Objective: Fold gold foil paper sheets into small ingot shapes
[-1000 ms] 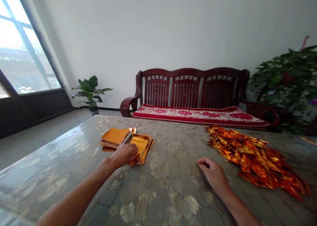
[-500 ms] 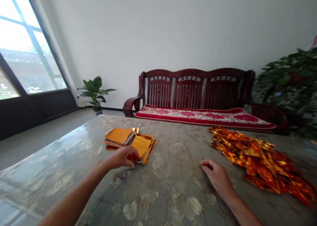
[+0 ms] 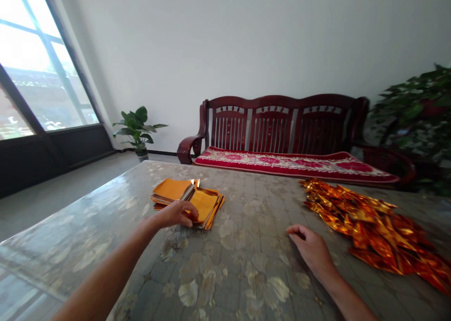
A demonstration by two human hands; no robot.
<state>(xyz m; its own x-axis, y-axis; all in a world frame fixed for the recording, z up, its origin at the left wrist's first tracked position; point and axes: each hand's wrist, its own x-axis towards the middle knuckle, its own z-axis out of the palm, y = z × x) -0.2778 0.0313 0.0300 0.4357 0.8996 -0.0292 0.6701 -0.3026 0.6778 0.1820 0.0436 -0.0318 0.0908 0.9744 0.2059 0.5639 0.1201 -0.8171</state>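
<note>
1. The gold sheets (image 3: 206, 202) lie in two adjoining piles in front of the left end, as the wearer sees it, of the wooden bench (image 3: 275, 128); their edges are uneven.
2. Each sheet looks likely to be light, thin and bendable, easy to crease or tear, with a slick face that could slide on its neighbour. A loose corner on the side away from the bench seems the best place to pinch one.
3. The left hand (image 3: 176, 213) is at that side of the piles, thumb and fingers curved with a narrow gap; whether a sheet is between them, I cannot tell.
4. The right hand (image 3: 313, 250) is in front of the bench's right half, fingers curled in towards the thumb, nothing visible in them; whether the tips meet is unclear.
5. Crumpled-looking shiny foil pieces (image 3: 378, 234) lie heaped before the bench's right end.
6. The table (image 3: 246, 269), in front of the bench, has a glossy flower-patterned top, probably slippery for paper.
7. A red patterned mat (image 3: 282, 163) covers the bench seat; a potted plant (image 3: 139, 128) stands to its left, a leafy plant (image 3: 419, 112) to its right, and a pale wall (image 3: 282, 39) behind.
</note>
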